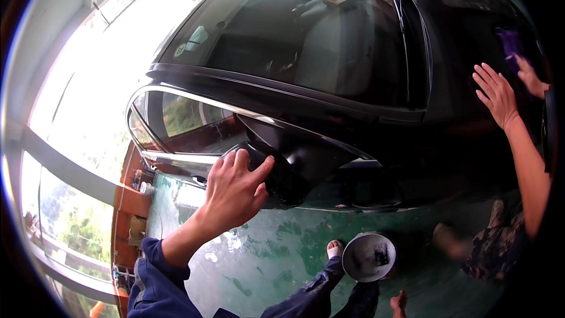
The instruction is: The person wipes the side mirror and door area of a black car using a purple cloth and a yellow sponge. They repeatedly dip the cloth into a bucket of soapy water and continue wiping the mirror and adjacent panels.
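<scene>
My left hand reaches out from a dark blue sleeve and rests on the black side mirror of a black car. Its fingers lie over the housing with the index finger apart, and I see nothing held in it. What seems to be my right hand shows small at the lower edge; its fingers are too unclear to read. Near it is a pale round bucket with something dark inside, in front of my legs. Whether that hand touches the bucket I cannot make out.
At the right a co-worker's hand lies spread on the bonnet. Their other hand is at a purple cloth. The co-worker's shoe stands on the wet green floor. Shelves line the window side.
</scene>
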Demonstrator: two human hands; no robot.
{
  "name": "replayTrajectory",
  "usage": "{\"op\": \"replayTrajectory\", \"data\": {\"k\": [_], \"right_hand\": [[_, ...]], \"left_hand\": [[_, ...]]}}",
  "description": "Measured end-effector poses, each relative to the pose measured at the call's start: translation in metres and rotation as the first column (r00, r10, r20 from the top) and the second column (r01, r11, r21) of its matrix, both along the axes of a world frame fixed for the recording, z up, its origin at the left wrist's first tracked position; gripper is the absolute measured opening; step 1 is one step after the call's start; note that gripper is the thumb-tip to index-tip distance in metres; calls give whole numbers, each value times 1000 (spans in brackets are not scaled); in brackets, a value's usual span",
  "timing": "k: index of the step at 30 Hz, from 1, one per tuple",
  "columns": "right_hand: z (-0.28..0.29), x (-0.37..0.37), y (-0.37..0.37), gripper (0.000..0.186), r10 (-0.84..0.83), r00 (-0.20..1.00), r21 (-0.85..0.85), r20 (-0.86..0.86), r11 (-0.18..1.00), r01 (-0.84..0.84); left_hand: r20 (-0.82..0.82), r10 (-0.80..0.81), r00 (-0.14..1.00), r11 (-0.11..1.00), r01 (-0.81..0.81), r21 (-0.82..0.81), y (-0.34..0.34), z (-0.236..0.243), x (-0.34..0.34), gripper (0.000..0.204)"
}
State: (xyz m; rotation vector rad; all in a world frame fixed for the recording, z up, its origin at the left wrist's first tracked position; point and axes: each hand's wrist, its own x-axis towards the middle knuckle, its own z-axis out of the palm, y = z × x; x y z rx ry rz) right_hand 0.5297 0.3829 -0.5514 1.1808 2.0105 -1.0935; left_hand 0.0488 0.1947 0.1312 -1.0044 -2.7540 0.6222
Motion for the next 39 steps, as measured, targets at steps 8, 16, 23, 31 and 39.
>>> {"op": "replayTrajectory", "data": {"k": [8,16,23,31,39], "right_hand": [[-4,1,31,52,78,997,11,11,997,-78],[67,-6,167,57,-58,996,188,-61,980,69],[152,-57,257,62,-85,961,275,-264,948,160],[138,-84,216,68,5,950,198,-311,978,60],[-70,27,50,74,236,972,-91,15,968,-234]], "left_hand": [[69,-27,997,999,25,35,27,-36,25,56],[-9,33,999,998,-33,-44,25,-67,53,69],[58,30,998,996,-25,-81,19,-67,55,63],[214,248,945,968,-250,-19,6,13,-9,57],[372,308,876,917,-377,130,-25,48,-52,61]]}}
